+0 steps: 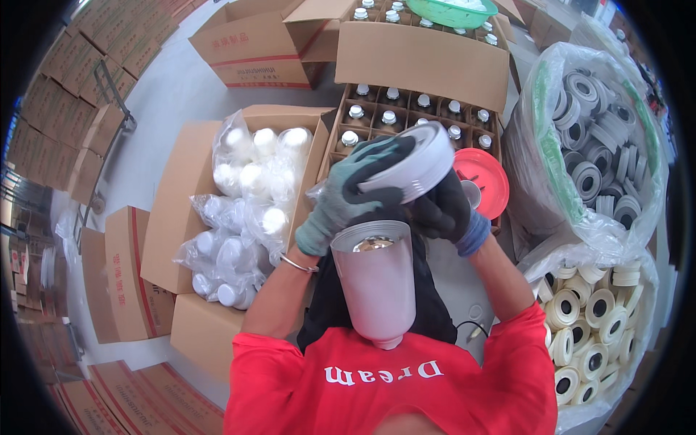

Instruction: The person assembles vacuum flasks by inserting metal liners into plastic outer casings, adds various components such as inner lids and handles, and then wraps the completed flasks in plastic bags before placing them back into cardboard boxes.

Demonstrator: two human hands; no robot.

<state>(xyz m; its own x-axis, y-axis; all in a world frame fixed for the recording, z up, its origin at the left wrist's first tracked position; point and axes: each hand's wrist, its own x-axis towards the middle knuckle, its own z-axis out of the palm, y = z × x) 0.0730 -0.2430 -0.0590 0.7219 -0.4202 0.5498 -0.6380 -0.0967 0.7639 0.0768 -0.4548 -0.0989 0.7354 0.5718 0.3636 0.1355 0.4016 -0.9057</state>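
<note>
My left hand (351, 185), in a grey-green work glove with dark palm and fingers, is closed around the edge of a round white plastic cap (417, 161), which is held tilted. On the cap's right underside, my right hand (444, 206) in a dark glove with a blue cuff grips it too; some of its fingers are hidden. Just below both hands, a white plastic vessel (373, 293) leans against my lap and red shirt, its wide open mouth facing away from me. Something shiny and gold-coloured (374, 244) shows inside that mouth.
Ahead stands a divided carton of silver-capped bottles (389, 116), with a red plastic dish (484, 185) at its near right. To the left, a carton holds bagged white bottles (250, 170). Plastic-lined sacks of grey caps (583, 90) and cream caps (599, 308) stand right.
</note>
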